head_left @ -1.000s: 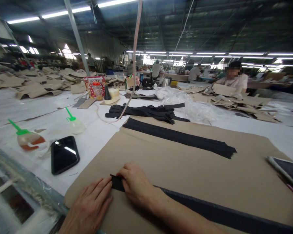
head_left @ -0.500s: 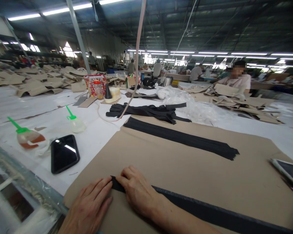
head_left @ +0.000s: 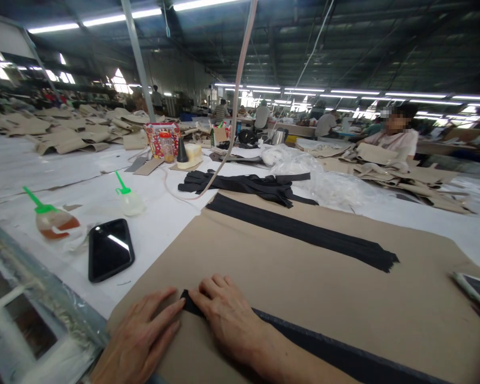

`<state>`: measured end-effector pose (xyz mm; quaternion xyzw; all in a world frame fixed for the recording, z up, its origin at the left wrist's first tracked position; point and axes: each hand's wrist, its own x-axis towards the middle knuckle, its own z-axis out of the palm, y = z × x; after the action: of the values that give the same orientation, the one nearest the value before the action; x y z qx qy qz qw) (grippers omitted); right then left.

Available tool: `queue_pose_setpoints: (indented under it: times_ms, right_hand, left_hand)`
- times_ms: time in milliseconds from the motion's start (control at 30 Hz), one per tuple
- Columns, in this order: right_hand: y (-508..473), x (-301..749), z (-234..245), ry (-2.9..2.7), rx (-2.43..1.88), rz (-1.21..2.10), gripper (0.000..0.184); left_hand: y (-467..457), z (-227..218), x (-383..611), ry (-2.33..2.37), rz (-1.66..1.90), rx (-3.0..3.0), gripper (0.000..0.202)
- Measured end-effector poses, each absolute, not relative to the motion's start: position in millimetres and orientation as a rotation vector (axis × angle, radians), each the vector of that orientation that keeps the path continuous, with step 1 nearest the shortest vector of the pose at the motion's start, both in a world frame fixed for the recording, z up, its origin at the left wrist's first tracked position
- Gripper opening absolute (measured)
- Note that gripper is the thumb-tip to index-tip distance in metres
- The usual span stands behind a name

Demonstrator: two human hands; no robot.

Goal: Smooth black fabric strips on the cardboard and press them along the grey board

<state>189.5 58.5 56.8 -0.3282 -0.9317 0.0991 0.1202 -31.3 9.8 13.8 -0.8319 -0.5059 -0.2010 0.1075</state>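
A long black strip [head_left: 324, 344] runs along the near side of a large brown sheet [head_left: 288, 282], its left end under my fingers. My right hand [head_left: 230, 320] is closed over the strip near that end, with thumb and curled fingers pressing on it. To its left, my left hand [head_left: 140, 333] is open with spread fingers, and one fingertip touches the strip's tip. Farther back on the sheet lies a flat bundle of black strips [head_left: 300, 230]. My right forearm covers part of the near strip.
Left of the sheet lie a black phone [head_left: 111, 249] and two green-tipped squeeze bottles, one with reddish liquid [head_left: 58, 221], one pale [head_left: 130, 201]. Behind are loose black strips [head_left: 240, 186], clear plastic [head_left: 332, 184] and a hanging hose [head_left: 240, 80]. A co-worker [head_left: 392, 141] sits at back right.
The fingers of my left hand have spread apart and eased back from the strip's end. My right hand stays on the strip. The view has shifted slightly.
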Motion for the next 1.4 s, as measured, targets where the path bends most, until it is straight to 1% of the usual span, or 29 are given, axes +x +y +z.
queue_pose_setpoints:
  times_ms: [167, 433, 633, 700, 833, 967, 1133, 1400]
  right_hand:
    - [59, 188, 61, -2.753, -0.958, 0.278, 0.034]
    - [59, 183, 61, -2.774, -0.964, 0.226, 0.032]
    - [59, 187, 59, -2.723, -1.004, 0.255, 0.043]
    - [60, 192, 58, -2.715, -1.017, 0.255, 0.039]
    - [63, 204, 56, -2.756, -0.949, 0.185, 0.016]
    - [65, 215, 55, -2.796, -0.841, 0.122, 0.01]
    - [65, 222, 55, -2.815, -0.79, 0.093, 0.008]
    - [61, 228, 56, -2.819, -0.758, 0.014, 0.011]
  left_hand:
    - [9, 16, -29, -1.498, -0.601, -2.432, 0.036]
    - [9, 17, -28, -1.475, -0.591, -2.401, 0.036]
    - [15, 24, -28, -1.236, -0.515, -2.474, 0.04]
    - [19, 26, -29, -1.183, -0.471, -2.504, 0.041]
    - [26, 33, -32, -1.146, -0.429, -2.591, 0.04]
    - [29, 41, -31, -1.137, -0.407, -2.633, 0.036]
    - [31, 44, -23, -1.217, -0.509, -2.626, 0.041]
    - [36, 45, -11, -1.241, -0.435, -2.691, 0.052]
